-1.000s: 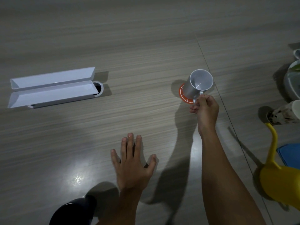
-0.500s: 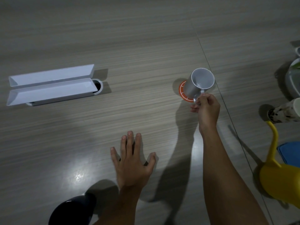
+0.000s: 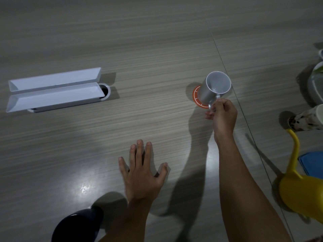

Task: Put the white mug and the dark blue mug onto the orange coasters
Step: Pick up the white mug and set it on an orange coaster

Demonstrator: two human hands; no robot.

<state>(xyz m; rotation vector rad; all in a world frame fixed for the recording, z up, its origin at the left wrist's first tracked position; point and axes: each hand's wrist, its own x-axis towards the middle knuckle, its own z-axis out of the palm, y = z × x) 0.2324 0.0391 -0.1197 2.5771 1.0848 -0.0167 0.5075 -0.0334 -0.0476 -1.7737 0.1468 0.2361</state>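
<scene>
The right hand [image 3: 222, 116] was closed on the handle of the white mug [image 3: 214, 90], holding it over the one orange coaster [image 3: 198, 98] in view; whether the mug's base rested fully on the coaster or was a little above it could not be told, as the mug's body hid most of the disc. The mug appeared to lean away from the wearer, its mouth open toward the camera. The left hand [image 3: 142, 173] lay flat on the table [image 3: 157, 49], fingers spread, holding nothing. The dark blue mug [image 3: 76, 226] stood at the near edge of the frame, just beside the left forearm and off any coaster. No second coaster was visible. Risks noted: if released while tilted or off-centre, the white mug could rock, settle partly off the coaster, or push the thin disc sideways. The left forearm, if drawn back carelessly, could knock the dark blue mug. A yellow watering can [image 3: 304, 189] and a speckled cup [image 3: 304, 120] stood near the right arm and could be struck on withdrawal.
</scene>
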